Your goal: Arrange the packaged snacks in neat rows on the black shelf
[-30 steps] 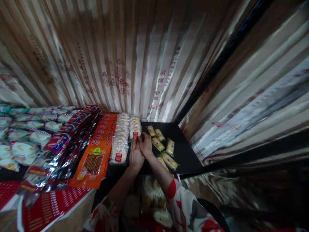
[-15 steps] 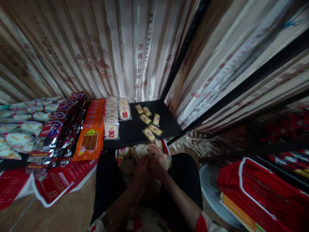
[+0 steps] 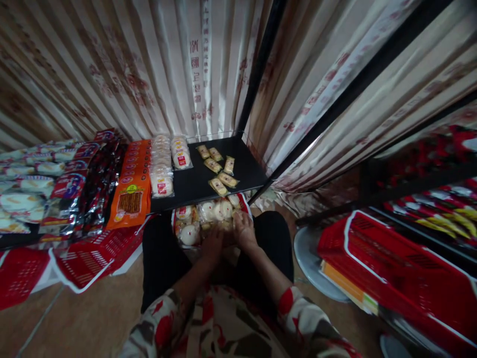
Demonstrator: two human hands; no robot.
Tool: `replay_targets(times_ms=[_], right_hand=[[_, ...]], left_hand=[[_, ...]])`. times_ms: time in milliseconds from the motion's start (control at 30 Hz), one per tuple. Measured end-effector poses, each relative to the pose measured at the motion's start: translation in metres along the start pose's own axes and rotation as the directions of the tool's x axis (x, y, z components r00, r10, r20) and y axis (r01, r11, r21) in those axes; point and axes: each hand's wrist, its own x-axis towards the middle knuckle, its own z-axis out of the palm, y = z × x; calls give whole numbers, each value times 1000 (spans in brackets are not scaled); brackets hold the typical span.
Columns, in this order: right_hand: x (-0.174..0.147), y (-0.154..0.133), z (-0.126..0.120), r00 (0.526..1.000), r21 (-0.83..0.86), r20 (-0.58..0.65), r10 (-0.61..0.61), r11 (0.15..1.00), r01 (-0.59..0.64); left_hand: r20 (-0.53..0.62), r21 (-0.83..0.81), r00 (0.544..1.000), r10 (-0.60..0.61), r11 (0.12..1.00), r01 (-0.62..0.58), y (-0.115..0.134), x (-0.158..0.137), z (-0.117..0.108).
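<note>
Between my knees is a red-and-white basket (image 3: 245, 200) filled with clear-wrapped round pale cakes. My left hand (image 3: 212, 244) reaches into the near side of it, fingers stretched forward over the packs; the fingertips are dim. On the basket's right side, my right hand (image 3: 244, 231) lies with its fingers apart, touching the wrapped goods. A clear pack of white round cakes (image 3: 216, 211) sits just beyond both hands, and another round cake pack (image 3: 189, 233) is left of my left hand. Cake packs partly hide the basket's inside.
Several small yellow-wrapped snacks (image 3: 212, 165) lie on the black shelf (image 3: 190, 186). Left of them are stacked round cake packs (image 3: 162, 184), orange snack bags (image 3: 132, 199) and dark red packets (image 3: 99, 184). A red basket (image 3: 391, 278) stands at right, by a black shelf post (image 3: 261, 74).
My hands, close together before, have moved apart over the basket, uncovering the white cake packs. The view has shifted, so the shelf sits higher and further left.
</note>
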Motion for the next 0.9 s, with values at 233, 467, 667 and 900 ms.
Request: replay_targets(times_ms=[233,467,667,900], right_hand=[[5,2,3,999,69,-52,15,998,-11],[9,5,17,983,249,-181,23,968,23],[16,2,27,984,283,-160,83,959,-35],[0,-2,16,975,235,-220,2,971,51]], left_hand=[[-5,-17,988,-152,988,152,0,5,-7],[-91,-78,974,-209,976,202,-15,9,-12],[-181,-204,957,-226,961,188,-36,3,-9],[-163,-180,958,-238,961,208,-33,0,-9]])
